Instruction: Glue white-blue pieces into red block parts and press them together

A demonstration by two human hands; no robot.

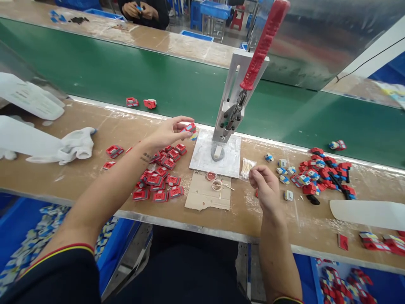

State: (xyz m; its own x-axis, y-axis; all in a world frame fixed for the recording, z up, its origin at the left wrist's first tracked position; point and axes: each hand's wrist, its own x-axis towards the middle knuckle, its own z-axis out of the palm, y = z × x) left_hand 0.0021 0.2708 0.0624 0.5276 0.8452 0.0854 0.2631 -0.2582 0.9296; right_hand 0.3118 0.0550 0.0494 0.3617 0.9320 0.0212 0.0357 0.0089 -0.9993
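My left hand (172,131) is closed on a small red toy car part (190,128) with light blue windows and a bit of yellow under it. It hovers left of the hand press (232,107), whose red lever stands raised. A pale small block (218,151) sits on the grey mount of the white base plate (202,143). My right hand (265,182) has its fingers pinched together beside a bag of cotton swabs (247,168); what is between the fingertips cannot be made out. Below the left hand lies a heap of red car shells (161,179).
Round lids (211,176) with swabs lie on cardboard (202,199). Red, white and blue parts (329,173) crowd the right side. White gloves (77,145) lie left. Behind runs a green conveyor belt (177,76) with several parts; across it, another person's hands (141,10) work.
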